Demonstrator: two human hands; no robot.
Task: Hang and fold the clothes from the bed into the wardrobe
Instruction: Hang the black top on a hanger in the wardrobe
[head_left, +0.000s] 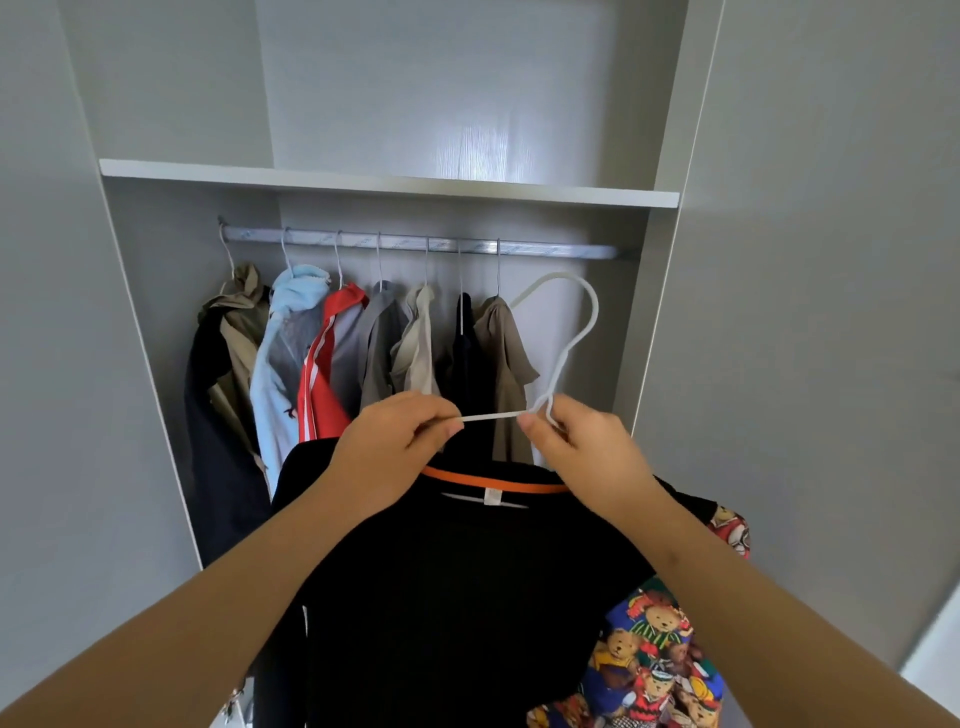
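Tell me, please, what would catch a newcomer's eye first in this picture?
At centre, the left hand and right hand pinch a white hanger just above a black shirt with an orange collar band. Behind them, clothes hang in a row on the wardrobe rail, a red top the brightest. A bear-print cloth shows at lower right.

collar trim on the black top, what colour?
Orange: a band along the neckline of the black top, just below the white hanger. Head view shows it best.
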